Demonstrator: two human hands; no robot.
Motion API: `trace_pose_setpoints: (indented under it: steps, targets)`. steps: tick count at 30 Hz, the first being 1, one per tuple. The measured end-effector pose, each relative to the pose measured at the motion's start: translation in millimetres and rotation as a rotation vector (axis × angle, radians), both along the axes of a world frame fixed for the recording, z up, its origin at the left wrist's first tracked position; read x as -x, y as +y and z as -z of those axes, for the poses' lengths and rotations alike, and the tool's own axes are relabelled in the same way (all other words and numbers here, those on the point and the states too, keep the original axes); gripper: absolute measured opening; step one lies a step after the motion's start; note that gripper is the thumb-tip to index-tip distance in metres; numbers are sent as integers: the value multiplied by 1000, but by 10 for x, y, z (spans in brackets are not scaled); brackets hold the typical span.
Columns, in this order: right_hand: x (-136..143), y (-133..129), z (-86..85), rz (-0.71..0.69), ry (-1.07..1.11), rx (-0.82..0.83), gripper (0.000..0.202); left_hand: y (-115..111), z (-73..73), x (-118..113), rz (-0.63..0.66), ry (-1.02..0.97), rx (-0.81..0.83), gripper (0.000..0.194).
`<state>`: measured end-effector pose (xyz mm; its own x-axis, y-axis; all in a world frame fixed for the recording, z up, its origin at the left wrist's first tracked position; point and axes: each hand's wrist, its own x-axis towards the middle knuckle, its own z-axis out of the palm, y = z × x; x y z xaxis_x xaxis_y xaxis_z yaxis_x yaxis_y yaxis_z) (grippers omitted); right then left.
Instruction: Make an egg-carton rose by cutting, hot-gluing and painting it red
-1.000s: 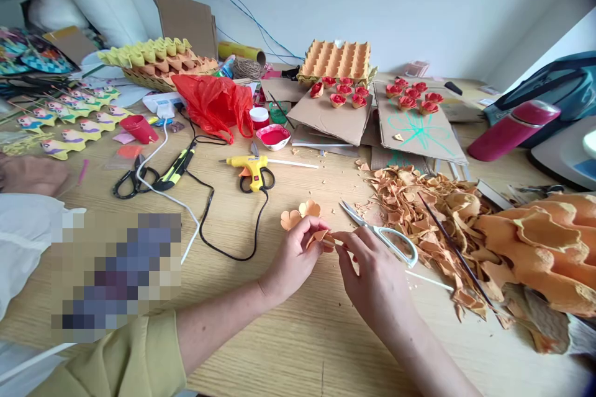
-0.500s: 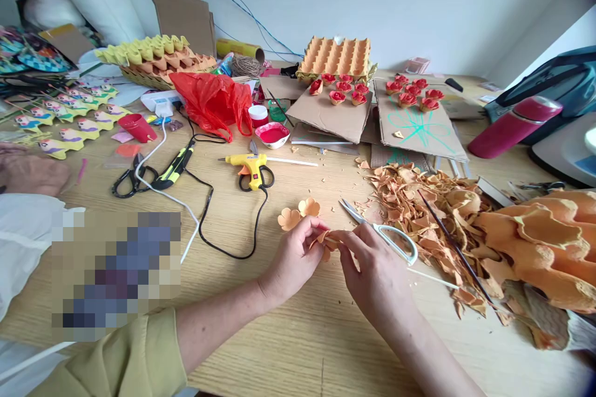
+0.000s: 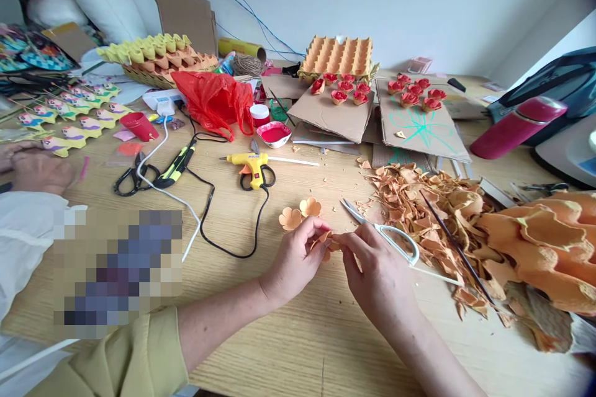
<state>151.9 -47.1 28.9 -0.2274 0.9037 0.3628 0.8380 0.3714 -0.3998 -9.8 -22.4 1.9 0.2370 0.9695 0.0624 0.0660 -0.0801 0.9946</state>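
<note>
Between my two hands is a small orange flower cut from egg carton (image 3: 325,238), partly hidden by fingers. My left hand (image 3: 294,260) is closed around its petals from the left. From the other side, the thumb and fingertips of my right hand (image 3: 378,263) pinch its edge. Two finished-looking orange carton flowers (image 3: 290,219) lie flat just beyond my left fingers. White-handled scissors (image 3: 397,244) rest on the table beyond my right hand, blades pointing away to the left.
Carton scraps (image 3: 419,205) and an orange egg carton (image 3: 549,242) fill the right. A yellow glue gun (image 3: 254,165) lies ahead with its black cord. Behind are red paint (image 3: 274,133) and red flowers on cardboard (image 3: 330,113). A co-worker's hands (image 3: 40,167) are at far left.
My hands stay in nearly the same place, with my right fingers slightly shifted on the carton flower. At the far left, the co-worker's hands have moved. The view has shifted slightly.
</note>
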Motion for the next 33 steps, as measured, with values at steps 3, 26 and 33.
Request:
trace_pose_setpoints:
  steps: [3, 26, 33]
  targets:
    - [-1, -1, -5, -13, -27, -31, 21, -2, -7, -7, -1, -7, 10, 10]
    - [-68, 45, 42, -96, -69, -137, 21, 27, 34, -31, 3, -170, 25, 19]
    - [-84, 41, 49, -90, -81, -159, 20, 23, 53, -28, 4, -74, -50, 12]
